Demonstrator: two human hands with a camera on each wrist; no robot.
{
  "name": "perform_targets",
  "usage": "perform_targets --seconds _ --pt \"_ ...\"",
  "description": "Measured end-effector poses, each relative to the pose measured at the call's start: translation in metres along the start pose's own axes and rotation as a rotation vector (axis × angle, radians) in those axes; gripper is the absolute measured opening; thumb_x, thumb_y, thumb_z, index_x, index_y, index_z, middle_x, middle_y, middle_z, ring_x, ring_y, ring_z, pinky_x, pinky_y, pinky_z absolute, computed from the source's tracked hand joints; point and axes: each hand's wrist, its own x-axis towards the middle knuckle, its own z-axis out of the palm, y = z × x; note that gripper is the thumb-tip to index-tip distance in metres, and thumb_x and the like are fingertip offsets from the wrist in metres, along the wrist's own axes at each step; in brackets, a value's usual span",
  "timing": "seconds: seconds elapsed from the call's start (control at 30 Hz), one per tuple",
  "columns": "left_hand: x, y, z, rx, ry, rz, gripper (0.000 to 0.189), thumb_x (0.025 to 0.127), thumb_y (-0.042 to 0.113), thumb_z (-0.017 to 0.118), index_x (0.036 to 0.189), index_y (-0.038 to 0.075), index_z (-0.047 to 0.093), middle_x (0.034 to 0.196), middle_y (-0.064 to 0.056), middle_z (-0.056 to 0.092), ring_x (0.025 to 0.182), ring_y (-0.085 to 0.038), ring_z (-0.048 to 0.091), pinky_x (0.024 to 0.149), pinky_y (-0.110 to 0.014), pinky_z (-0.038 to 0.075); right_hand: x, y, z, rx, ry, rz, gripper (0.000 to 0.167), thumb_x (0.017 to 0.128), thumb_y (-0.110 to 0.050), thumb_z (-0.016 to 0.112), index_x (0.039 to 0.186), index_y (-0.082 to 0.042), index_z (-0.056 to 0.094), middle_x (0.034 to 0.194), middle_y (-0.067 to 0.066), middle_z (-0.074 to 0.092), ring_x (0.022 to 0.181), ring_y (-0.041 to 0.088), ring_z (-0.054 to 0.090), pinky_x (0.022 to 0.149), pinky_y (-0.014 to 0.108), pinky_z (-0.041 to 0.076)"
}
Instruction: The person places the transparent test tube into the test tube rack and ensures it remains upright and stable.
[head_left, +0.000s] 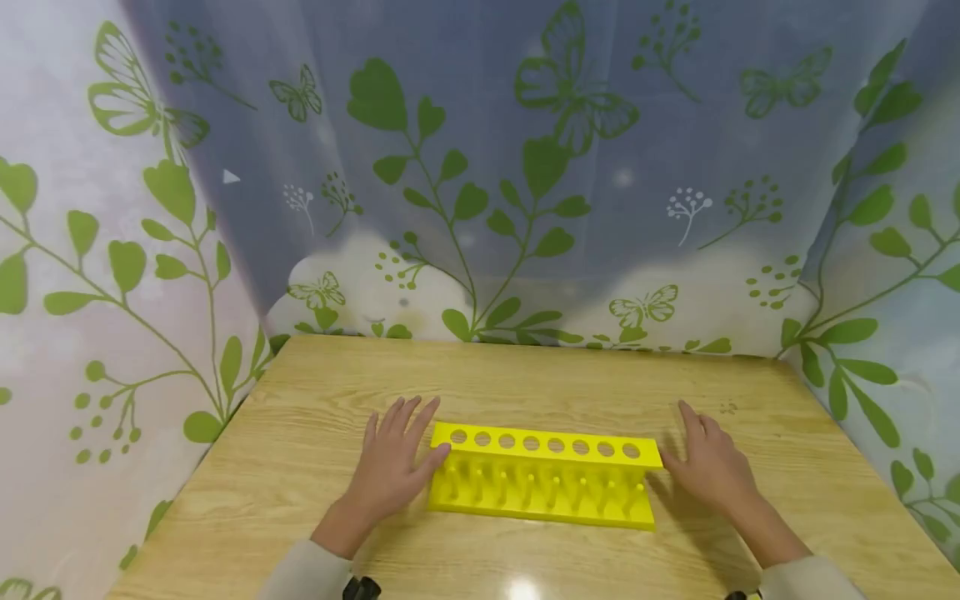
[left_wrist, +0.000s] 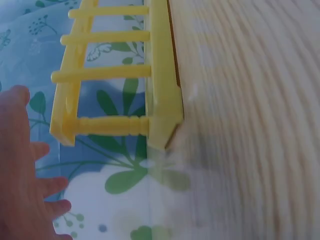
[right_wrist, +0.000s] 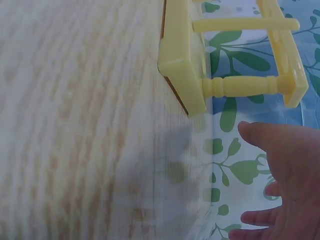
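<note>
A yellow test tube rack (head_left: 543, 515) stands upright on the wooden table, its top bar pierced by a row of several round holes above a row of pegs. My left hand (head_left: 396, 467) is at the rack's left end, fingers spread and thumb overlapping the top bar's corner in the head view. Beside the right end is my right hand (head_left: 711, 463), fingers extended, thumb close to the top bar's corner. In the right wrist view, a gap shows between the thumb (right_wrist: 255, 134) and the rack (right_wrist: 182, 60). Neither hand grips anything.
The wooden table (head_left: 360, 367) reaches back to a curtain (head_left: 480, 250) printed with green leaves and butterflies. Similar printed cloth hangs along the left and right sides. Light glares off the table near its front edge.
</note>
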Motion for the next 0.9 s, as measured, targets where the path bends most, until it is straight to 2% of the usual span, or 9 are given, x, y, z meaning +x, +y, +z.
perform_targets --seconds 0.37,0.57,0.9 --pt "0.009 0.016 0.006 0.041 -0.029 0.081 0.068 0.096 0.056 0.048 0.152 0.019 0.034 0.150 -0.014 0.039 0.140 -0.038 0.030 0.110 -0.068 0.016 0.005 0.008 -0.003 0.042 -0.136 0.119 0.099 0.090 -0.061 0.056 0.148 0.011 0.020 0.135 0.044 0.031 0.117 0.061 0.038 0.078 0.068 0.045" --pt "0.010 0.024 0.009 0.042 -0.079 0.088 0.072 0.094 0.059 0.049 0.152 0.019 0.035 0.150 -0.013 0.038 0.141 -0.037 0.028 0.111 -0.067 0.014 0.006 0.013 -0.003 0.043 -0.183 0.158 0.105 0.088 -0.065 0.055 0.148 0.012 0.018 0.137 0.045 0.029 0.116 0.062 0.039 0.075 0.066 0.047" --pt "0.017 0.032 0.014 0.060 -0.099 0.133 0.074 0.093 0.062 0.047 0.152 0.019 0.034 0.149 -0.013 0.039 0.139 -0.037 0.031 0.112 -0.066 0.015 0.015 0.019 -0.004 0.032 -0.191 0.179 0.106 0.086 -0.066 0.057 0.146 0.013 0.020 0.134 0.045 0.031 0.113 0.062 0.042 0.076 0.067 0.046"
